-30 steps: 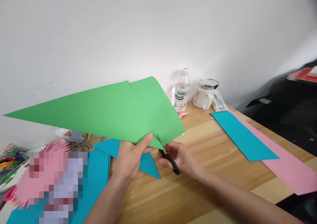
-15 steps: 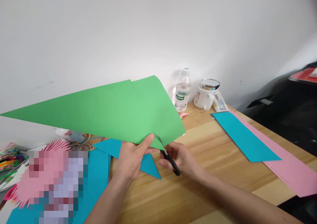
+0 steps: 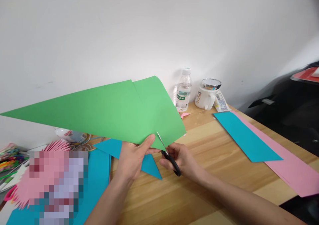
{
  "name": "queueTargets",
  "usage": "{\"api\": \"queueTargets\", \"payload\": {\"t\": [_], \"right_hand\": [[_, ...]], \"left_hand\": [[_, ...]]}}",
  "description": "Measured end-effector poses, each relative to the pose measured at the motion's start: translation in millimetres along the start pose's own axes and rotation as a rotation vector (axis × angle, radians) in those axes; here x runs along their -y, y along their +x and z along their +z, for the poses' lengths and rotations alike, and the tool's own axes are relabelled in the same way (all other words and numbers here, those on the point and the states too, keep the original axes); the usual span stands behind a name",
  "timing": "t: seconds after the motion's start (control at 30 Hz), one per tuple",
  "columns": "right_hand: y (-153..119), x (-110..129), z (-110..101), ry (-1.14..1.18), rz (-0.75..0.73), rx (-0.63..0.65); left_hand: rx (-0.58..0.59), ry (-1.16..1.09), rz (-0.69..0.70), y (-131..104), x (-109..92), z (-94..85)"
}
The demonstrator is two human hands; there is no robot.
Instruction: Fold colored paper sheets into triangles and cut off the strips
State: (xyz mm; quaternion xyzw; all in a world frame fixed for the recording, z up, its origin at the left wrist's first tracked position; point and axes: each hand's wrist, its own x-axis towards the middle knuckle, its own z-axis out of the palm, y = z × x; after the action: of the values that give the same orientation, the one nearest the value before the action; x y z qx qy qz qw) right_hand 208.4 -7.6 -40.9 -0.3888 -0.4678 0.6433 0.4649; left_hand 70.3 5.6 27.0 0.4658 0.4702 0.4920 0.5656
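Note:
A large sheet of green paper (image 3: 109, 109), folded to a long point at the left, is held up above the wooden table (image 3: 194, 195). My left hand (image 3: 133, 158) pinches its lower edge, thumb on top and fingers beneath. In my right hand (image 3: 181, 158) are black-handled scissors (image 3: 170, 160), the fingers wrapped round the handles. One blade lies over the green paper near my left thumb; the other blade is hidden, apparently beneath the sheet. Under my hands, a blue paper triangle (image 3: 152, 167) rests on the table.
Along the wall stand a water bottle (image 3: 183, 92), a white mug (image 3: 205, 97) with a shiny lid and a small packet (image 3: 222, 102). Blue paper (image 3: 246, 138) overlaps pink paper (image 3: 289, 175) at the right. A fringed pink paper piece (image 3: 30, 185) lies at left, partly pixelated.
Hardly anything differs. The scissors' blade tip has shifted very slightly left and up over the green paper; both hands keep their hold.

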Motion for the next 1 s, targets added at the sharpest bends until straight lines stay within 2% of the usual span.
{"api": "queueTargets", "payload": {"t": [0.4, 0.53, 0.7, 0.83, 1.0], "right_hand": [[-2.3, 2.6, 0.3, -0.016, 0.062, 0.009], [-1.1, 5.1, -0.6, -0.026, 0.034, 0.0], [1.8, 5.9, -4.4, 0.026, -0.03, -0.014], [3.0, 3.9, -8.2, 0.076, -0.064, 0.024], [1.9, 10.3, -12.0, 0.125, 0.041, 0.151]], "left_hand": [[-0.007, 0.008, -0.002, -0.1, -2.7, 2.9], [-0.008, -0.008, -0.018, 0.1, -2.5, 1.2], [0.047, -0.048, -0.042, 2.1, -8.6, -7.7], [-0.051, -0.081, -0.008, 5.0, -14.5, -11.8], [-0.159, -0.102, 0.085, 8.1, -14.5, -10.4]]}}
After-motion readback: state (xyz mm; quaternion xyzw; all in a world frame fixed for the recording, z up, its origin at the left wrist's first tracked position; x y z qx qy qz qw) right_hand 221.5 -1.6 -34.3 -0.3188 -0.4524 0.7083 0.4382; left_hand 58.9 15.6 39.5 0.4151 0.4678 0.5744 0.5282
